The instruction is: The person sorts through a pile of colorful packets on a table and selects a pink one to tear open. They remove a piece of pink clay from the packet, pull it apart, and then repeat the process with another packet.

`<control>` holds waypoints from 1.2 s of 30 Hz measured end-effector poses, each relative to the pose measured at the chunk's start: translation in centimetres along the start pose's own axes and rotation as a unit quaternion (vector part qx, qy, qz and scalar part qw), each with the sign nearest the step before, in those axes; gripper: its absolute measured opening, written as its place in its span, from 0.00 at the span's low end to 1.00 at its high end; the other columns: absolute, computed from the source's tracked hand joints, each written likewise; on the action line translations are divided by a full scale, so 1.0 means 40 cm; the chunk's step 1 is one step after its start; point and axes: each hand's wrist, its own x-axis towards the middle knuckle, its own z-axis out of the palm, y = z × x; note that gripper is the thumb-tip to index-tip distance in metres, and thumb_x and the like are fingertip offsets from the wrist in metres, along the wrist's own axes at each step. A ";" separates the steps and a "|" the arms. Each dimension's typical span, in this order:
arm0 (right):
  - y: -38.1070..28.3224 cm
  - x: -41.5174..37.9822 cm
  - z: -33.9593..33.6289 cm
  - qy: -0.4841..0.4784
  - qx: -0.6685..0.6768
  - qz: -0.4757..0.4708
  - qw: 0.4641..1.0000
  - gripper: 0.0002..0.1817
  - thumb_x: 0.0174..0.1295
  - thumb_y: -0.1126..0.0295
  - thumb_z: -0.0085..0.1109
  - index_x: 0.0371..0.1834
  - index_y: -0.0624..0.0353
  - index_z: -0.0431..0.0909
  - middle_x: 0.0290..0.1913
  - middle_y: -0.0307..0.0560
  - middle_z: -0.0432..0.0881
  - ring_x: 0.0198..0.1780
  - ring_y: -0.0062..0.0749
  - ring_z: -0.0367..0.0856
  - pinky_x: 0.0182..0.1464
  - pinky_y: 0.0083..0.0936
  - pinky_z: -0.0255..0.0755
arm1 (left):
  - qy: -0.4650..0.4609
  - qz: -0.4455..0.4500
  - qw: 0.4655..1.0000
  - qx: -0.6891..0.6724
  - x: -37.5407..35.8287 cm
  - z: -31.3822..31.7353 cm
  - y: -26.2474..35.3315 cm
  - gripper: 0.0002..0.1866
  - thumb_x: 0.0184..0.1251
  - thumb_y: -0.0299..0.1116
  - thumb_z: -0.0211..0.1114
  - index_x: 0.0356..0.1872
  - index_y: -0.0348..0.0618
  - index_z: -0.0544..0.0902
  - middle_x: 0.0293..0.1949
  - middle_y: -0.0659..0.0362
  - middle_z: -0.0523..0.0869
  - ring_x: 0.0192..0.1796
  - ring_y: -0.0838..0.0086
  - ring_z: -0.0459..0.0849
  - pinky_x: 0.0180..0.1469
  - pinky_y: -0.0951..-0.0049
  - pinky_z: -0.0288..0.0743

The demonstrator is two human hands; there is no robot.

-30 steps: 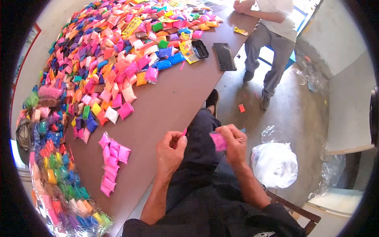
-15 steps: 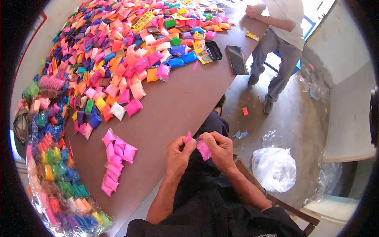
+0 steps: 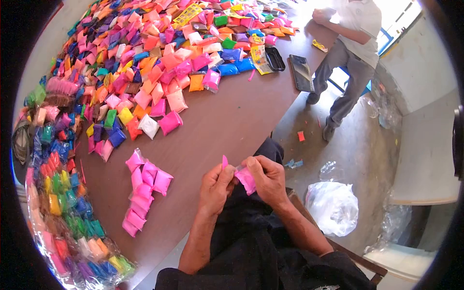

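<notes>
My right hand (image 3: 267, 180) pinches a small pink packet (image 3: 245, 181) in clear film, in front of my body beside the table edge. Close to its left, my left hand (image 3: 216, 186) has its thumb and fingers closed on a small pink piece (image 3: 224, 162) that sticks up above the thumb. Film from the packet reaches toward the left fingertips; whether both are joined cannot be made out. On the brown table (image 3: 193, 150), left of my hands, lies a connected group of pink packets (image 3: 142, 192).
A large heap of colourful packets (image 3: 145, 67) covers the table's far side; bagged packets (image 3: 67, 203) line the left. A phone (image 3: 301, 73) and black tray (image 3: 275, 59) lie near the edge. A person (image 3: 355, 36) stands beyond. A white plastic bag (image 3: 332, 208) is on the floor.
The camera view has shifted slightly. My hands stay close together on the pink pieces, with the gap between them a little smaller. The other person's hands have shifted slightly.
</notes>
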 end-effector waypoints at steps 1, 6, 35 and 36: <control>-0.006 0.002 0.003 0.000 -0.005 -0.005 1.000 0.15 0.81 0.65 0.59 0.40 0.67 0.87 0.28 0.30 0.80 0.31 0.11 0.72 0.32 0.17 0.67 | -0.001 -0.018 1.000 -0.013 -0.004 0.001 0.011 0.12 0.82 0.39 0.63 0.38 0.44 0.83 0.23 0.71 0.75 0.19 0.88 0.65 0.21 0.81 0.56; 0.004 0.010 0.004 -0.001 -0.023 -0.031 0.999 0.14 0.80 0.66 0.60 0.40 0.66 0.86 0.28 0.31 0.79 0.31 0.11 0.72 0.32 0.17 0.67 | 0.002 -0.057 0.998 -0.012 -0.013 -0.014 0.034 0.10 0.78 0.36 0.67 0.38 0.40 0.86 0.23 0.70 0.77 0.22 0.88 0.68 0.23 0.81 0.58; 0.004 0.247 0.035 -0.038 -0.305 -0.185 0.934 0.13 0.70 0.66 0.68 0.51 0.62 0.85 0.43 0.55 0.88 0.43 0.48 0.88 0.46 0.39 0.80 | 0.144 0.094 0.949 0.263 -0.014 -0.051 0.054 0.16 0.76 0.37 0.71 0.52 0.34 0.86 0.38 0.65 0.86 0.40 0.83 0.79 0.43 0.77 0.75; 0.004 0.257 0.037 -0.022 -0.322 -0.194 0.927 0.13 0.70 0.65 0.67 0.52 0.60 0.84 0.48 0.55 0.87 0.48 0.51 0.87 0.50 0.42 0.79 | 0.164 0.098 0.944 0.268 -0.022 -0.052 0.053 0.16 0.75 0.37 0.71 0.52 0.34 0.86 0.38 0.65 0.86 0.39 0.83 0.79 0.43 0.77 0.76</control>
